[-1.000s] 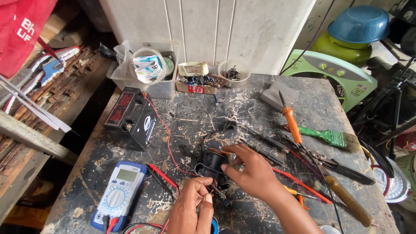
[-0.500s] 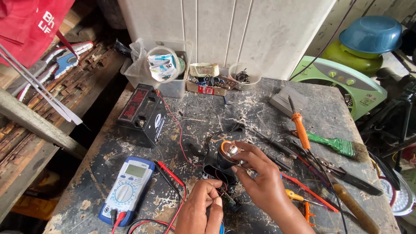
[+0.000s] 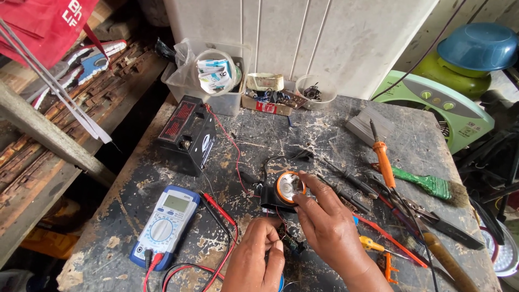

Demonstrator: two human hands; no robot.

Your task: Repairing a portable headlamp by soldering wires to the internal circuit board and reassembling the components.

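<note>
Grey worktable (image 3: 324, 135) flecked with pale scratches. On it, a blue and white multimeter (image 3: 162, 224) with red and black leads (image 3: 219, 216), a black battery (image 3: 186, 135), an orange-ringed black part (image 3: 284, 189), an orange-handled soldering iron (image 3: 383, 159) and a green-handled brush (image 3: 427, 184).

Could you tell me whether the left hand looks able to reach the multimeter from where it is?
Probably yes: the multimeter lies just beside the left hand, with only its red leads between them, though that hand's fingers are pinching a small part.

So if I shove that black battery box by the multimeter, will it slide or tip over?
The battery looks blocky and dense, probably heavy, so it should resist a light push. Its broad base on the rough table makes tipping unlikely. The red wire might drag.
</note>
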